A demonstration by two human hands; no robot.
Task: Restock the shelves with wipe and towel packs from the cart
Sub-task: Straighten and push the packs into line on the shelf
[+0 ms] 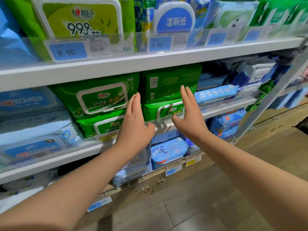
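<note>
Fingers of both hands are straight and held together, thumbs spread, holding nothing. Left hand and right hand are raised with their backs to the camera in front of the middle shelf, one at each side of the right stack of two green wipe packs; whether they touch it cannot be told. Its top pack shows a barcode side, the lower one a lidded front. Just beside it stands the left stack, also green, lids forward. Blue packs fill the shelf further left, and more lie to the right. The upper shelf carries green and blue packs behind price tags reading 9.90 and 7.90. The bottom shelf holds blue packs above a tiled floor.
</note>
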